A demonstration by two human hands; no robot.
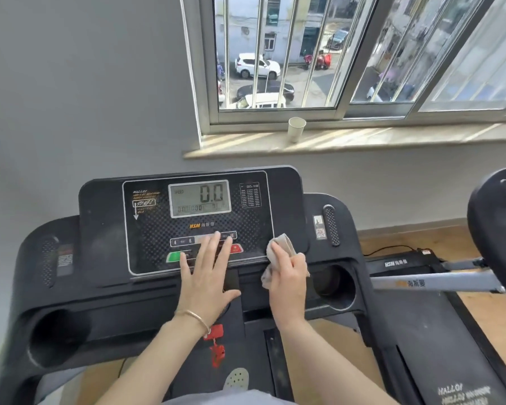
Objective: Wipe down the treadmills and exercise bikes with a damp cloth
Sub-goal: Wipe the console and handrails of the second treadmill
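A red plastic safety clip (215, 343) hangs below the near edge of the black treadmill console (105, 229). The left hand (208, 276), with a thin metal bangle (195, 316) at the wrist, lies flat with straight, spread fingers on the button row along the lower edge of the dot-textured control panel (158, 238). The right hand (288, 279) grips a crumpled pale cloth (281, 244) and presses it against the panel's lower right corner. Round cup holders (333, 285) are recessed at each console end. The rectangular grey display (199, 198) reads 0.0. A white paper cup (296, 129) stands on the stone windowsill (392, 138).
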